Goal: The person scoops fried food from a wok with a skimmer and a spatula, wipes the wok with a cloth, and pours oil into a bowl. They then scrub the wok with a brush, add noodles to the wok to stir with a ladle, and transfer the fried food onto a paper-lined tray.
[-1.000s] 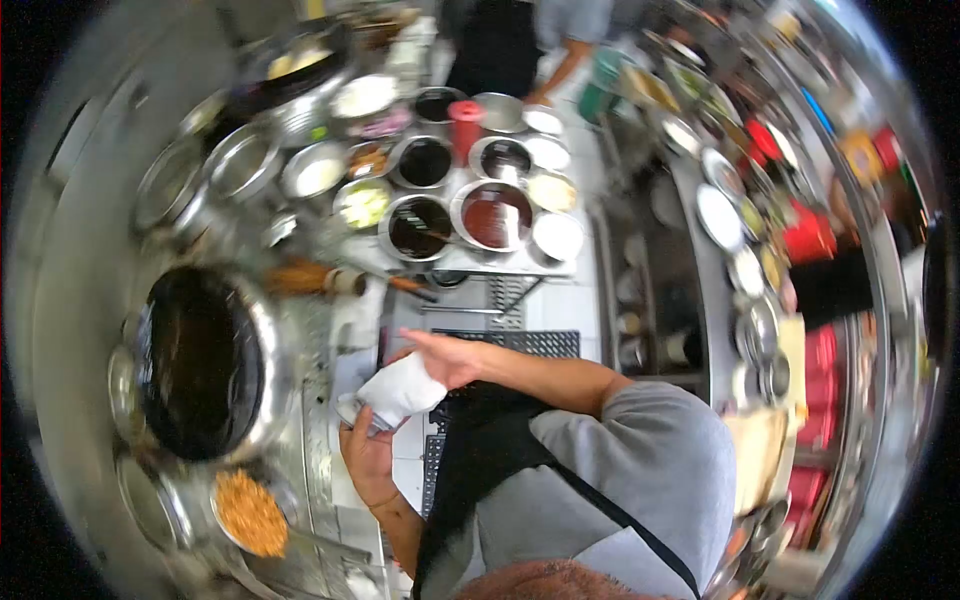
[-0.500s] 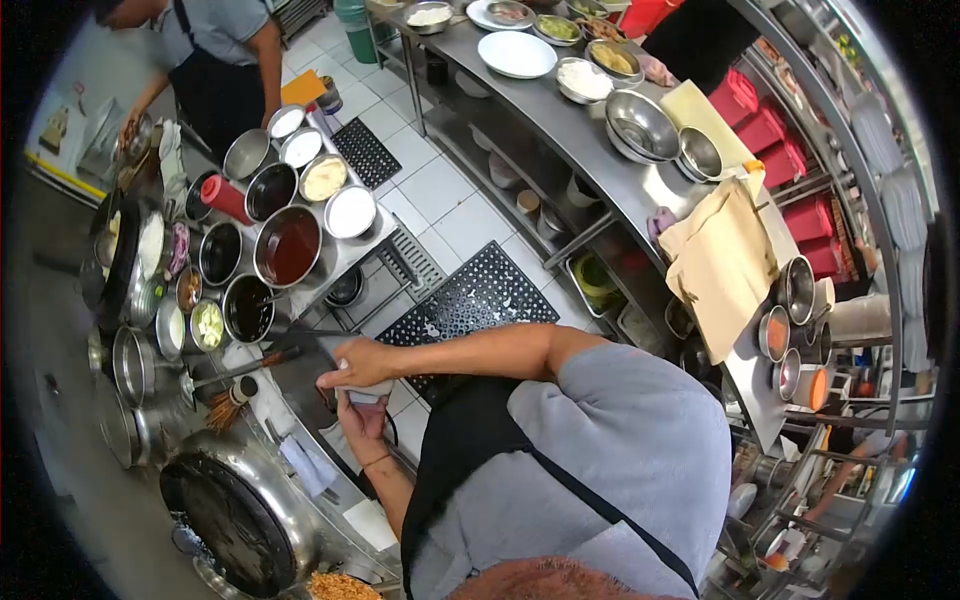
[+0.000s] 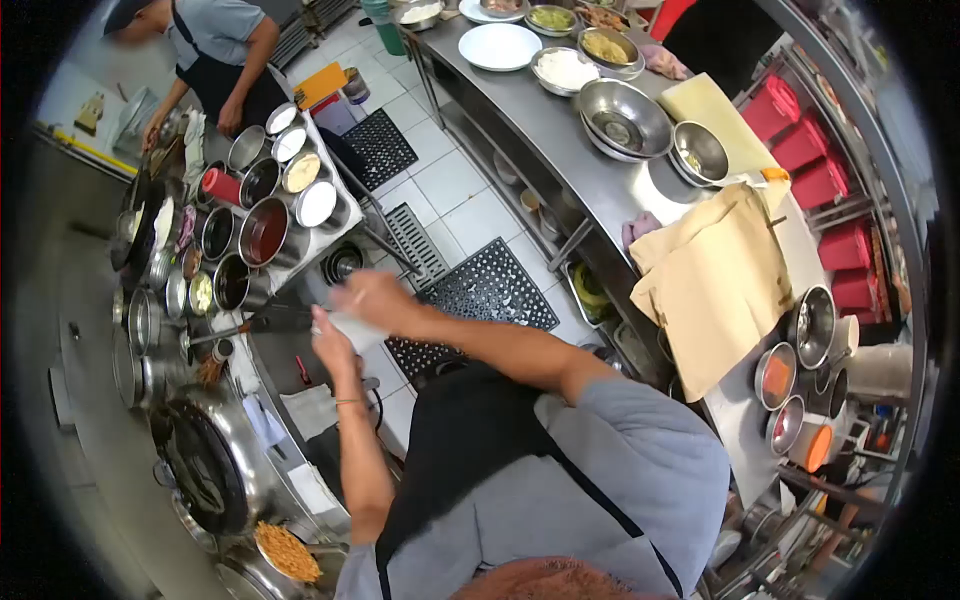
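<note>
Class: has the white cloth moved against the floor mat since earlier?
Yes: the cloth shifted up past the mat's left edge, towards the sauce bowls.

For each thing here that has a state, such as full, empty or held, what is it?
white cloth, bunched, held by left hand and right hand
wok, dark, no food visible
red sauce pot, filled, uncovered
white plate, empty
large steel bowl, nearly empty
tan cloth, draped over counter edge
bowl of fried bits, full
</note>
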Demonstrator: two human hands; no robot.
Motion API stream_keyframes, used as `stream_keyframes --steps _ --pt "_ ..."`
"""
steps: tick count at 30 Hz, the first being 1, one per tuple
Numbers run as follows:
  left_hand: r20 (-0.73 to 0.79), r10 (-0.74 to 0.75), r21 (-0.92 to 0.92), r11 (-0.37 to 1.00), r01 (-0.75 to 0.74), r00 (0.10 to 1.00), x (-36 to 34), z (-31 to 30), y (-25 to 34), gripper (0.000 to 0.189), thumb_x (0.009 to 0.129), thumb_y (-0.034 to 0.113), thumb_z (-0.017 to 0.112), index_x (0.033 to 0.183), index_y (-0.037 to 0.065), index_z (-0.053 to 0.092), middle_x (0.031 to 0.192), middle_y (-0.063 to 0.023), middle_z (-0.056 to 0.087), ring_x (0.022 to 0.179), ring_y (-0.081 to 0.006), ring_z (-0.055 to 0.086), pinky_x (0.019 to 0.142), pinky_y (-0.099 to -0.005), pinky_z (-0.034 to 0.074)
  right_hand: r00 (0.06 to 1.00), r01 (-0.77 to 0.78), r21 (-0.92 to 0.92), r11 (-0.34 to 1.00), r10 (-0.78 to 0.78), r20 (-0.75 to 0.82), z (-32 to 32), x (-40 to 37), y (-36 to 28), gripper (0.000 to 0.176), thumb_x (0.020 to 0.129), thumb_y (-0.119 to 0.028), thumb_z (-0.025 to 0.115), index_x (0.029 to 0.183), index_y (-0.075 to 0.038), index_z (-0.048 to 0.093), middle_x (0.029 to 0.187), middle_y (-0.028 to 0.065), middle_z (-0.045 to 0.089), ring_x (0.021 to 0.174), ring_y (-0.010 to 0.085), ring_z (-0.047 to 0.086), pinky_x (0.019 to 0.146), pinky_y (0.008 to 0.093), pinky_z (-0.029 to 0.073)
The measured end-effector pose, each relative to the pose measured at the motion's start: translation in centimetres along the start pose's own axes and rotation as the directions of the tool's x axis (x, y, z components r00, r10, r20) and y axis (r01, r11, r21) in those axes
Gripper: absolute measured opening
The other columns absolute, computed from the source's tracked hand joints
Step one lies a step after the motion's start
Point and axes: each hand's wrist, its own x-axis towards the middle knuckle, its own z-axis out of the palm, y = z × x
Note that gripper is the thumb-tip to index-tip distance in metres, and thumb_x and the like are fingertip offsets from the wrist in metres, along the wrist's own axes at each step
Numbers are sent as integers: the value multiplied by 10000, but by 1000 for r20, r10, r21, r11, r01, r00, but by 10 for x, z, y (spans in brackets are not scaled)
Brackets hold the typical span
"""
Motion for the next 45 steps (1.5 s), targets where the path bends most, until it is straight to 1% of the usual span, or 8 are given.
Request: stream_keyframes --steps 7,12,21,24,26,31,36,45 --pt "556 705 364 270 -891 440 -81 114 93 302 910 182 602 710 -29 522 622 -197 538 515 -332 477 496 -403 378 687 -327 926 189 720 96 -58 -23 44 333 908 -338 570 802 -24 599 710 67 619 503 164 558 460 327 456" --pt "305 627 548 500 -670 717 -29 92 59 359 952 270 533 735 -15 561 613 -207 559 513 -251 471 489 -389 384 932 95 -124 988 -132 -338 -41 -10 25 285 908 -275 546 783 -26 600 687 137 610 575 226 631 506 384 464" --pt "349 570 331 667 -667 743 -9 18 -65 390 973 258 465 801 -62 605 636 -125 628 590 -200 567 537 -383 434 961 -264 203 943 276 -31 19 -66 18 354 892 -269 577 700 29 589 622 165 565 571 177 551 534 369 438" --pt "213 -20 635 763 -123 977 -1 -35 -90 327 954 256 511 944 -54 613 817 -141 665 725 -200 621 629 -373 481 770 -619 467 632 606 201 42 -69 20 330 921 -285 563 761 1 609 666 65 583 623 155 584 534 346 465" --pt "424 -447 -211 797 566 787 -1 -71 -90 297 951 255 521 1094 0 576 1009 -132 645 849 -239 640 706 -392 517 445 -820 546 175 794 415 55 -64 16 333 922 -335 569 907 -5 612 786 52 611 666 174 606 558 343 496" --pt "404 -388 -332 781 528 828 -10 -127 -62 291 890 93 562 1139 -49 513 1106 -147 592 935 -296 627 731 -504 539 347 -909 415 34 612 710 106 -41 7 432 906 -423 586 1012 -6 562 840 76 599 674 154 595 570 328 505" --pt "194 -160 -366 904 223 968 7 -163 -84 266 906 117 501 1135 -19 513 1012 -151 604 789 -275 641 658 -393 552 497 -495 82 865 204 843 155 -19 -19 372 857 -398 674 796 -45 572 702 6 536 627 97 489 514 272 418" --pt "-127 0 -632 771 -81 992 -23 -204 -40 518 957 423 480 1282 25 416 1211 -126 513 1099 -231 539 923 -360 462 152 -941 103 322 132 979 216 -6 -42 246 908 -266 630 797 -46 622 732 4 568 617 95 500 515 263 419"
